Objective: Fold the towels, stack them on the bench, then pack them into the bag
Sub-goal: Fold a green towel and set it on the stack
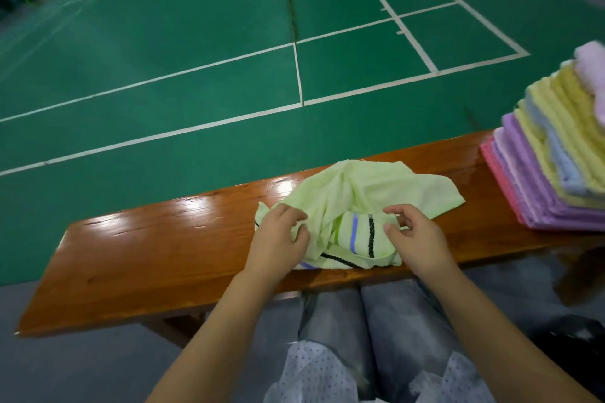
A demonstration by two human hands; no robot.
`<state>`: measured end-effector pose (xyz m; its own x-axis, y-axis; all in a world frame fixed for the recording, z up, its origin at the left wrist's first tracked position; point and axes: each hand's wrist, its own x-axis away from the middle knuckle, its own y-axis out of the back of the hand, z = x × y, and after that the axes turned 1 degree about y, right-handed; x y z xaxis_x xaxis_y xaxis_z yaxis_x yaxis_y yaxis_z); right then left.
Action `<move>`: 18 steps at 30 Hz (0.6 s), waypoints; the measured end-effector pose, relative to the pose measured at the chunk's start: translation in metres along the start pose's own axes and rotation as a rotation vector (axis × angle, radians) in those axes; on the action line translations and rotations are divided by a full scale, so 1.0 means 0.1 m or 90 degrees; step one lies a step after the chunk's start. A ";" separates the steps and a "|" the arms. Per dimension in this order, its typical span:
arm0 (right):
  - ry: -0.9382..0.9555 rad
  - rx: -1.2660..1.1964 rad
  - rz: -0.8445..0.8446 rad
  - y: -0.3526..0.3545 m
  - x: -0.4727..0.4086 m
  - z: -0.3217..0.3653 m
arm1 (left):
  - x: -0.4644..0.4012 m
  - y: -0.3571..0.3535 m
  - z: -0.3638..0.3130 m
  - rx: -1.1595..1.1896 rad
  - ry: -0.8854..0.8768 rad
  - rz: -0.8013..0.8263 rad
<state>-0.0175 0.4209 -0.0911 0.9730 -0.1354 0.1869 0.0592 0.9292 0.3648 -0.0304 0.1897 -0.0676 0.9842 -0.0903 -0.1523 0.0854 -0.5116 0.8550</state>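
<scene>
Now working a crumpled pale-green towel (347, 203) on the glossy wooden desk (157, 258), near its front edge. Left hand (278, 245) gripping a bunch of cloth on the left side; right hand (415, 239) pinching a fold by the striped hem, fingers curled. Soft, light and floppy by the look of it, likely to slump and wrinkle rather than hold shape. Best taken at two corners of the hem, then shaken flat. Off to the right, well apart, sits a stack of folded towels (553, 160). No bag in view.
</scene>
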 end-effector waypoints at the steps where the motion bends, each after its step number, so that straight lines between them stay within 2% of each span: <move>1: 0.006 0.010 -0.002 0.02 0.01 0.01 | -0.08 -0.01 -0.06 0.003 0.012 0.012; 4: 0.020 0.019 0.001 0.06 0.02 0.02 | -0.25 -0.09 -0.14 -0.075 0.050 0.164; 7: 0.027 0.020 -0.003 0.10 0.02 -0.01 | -0.34 -0.12 -0.11 -0.089 0.089 0.187; 9: 0.030 0.023 -0.012 0.14 0.03 -0.03 | -0.36 -0.08 -0.07 0.003 0.139 0.172; 12: 0.026 0.032 -0.013 0.19 0.03 -0.04 | -0.35 0.07 -0.06 0.291 0.275 0.181; 13: 0.025 0.035 -0.012 0.20 0.03 -0.04 | -0.35 0.11 -0.06 0.331 0.296 0.181; 15: 0.028 0.038 -0.015 0.21 0.02 -0.03 | -0.34 0.13 -0.03 0.318 0.307 0.173; 18: 0.030 0.041 -0.008 0.20 0.03 -0.03 | -0.33 0.06 0.01 0.150 0.251 0.149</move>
<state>-0.0125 0.4403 -0.0855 0.9817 -0.1290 0.1401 0.0581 0.9034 0.4248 -0.0622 0.1887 -0.0582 0.9604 0.0794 0.2670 -0.1372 -0.6992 0.7016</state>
